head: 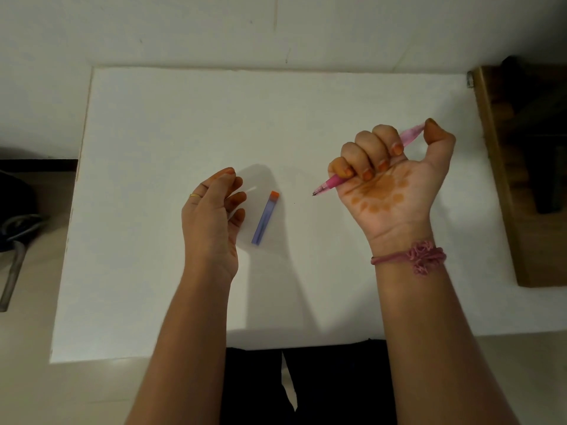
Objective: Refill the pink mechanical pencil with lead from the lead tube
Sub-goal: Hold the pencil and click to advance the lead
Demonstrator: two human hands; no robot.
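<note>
My right hand (389, 176) is closed in a fist around the pink mechanical pencil (329, 183), palm up, above the right half of the white table (153, 124). The pencil's tip points left and down; my thumb presses on its back end at the upper right. The lead tube (265, 217), purple with an orange cap, lies flat on the table between my hands. My left hand (211, 213) hovers just left of the tube with its fingers loosely curled and apart, holding nothing. A small pale sliver (251, 189) lies on the table beside its fingertips.
A brown wooden box or shelf (521, 179) stands along the table's right edge. Dark objects and a grey handle (12, 265) sit off the left edge. The white wall rises behind the table. My dark-clothed lap (306, 388) is below the near edge.
</note>
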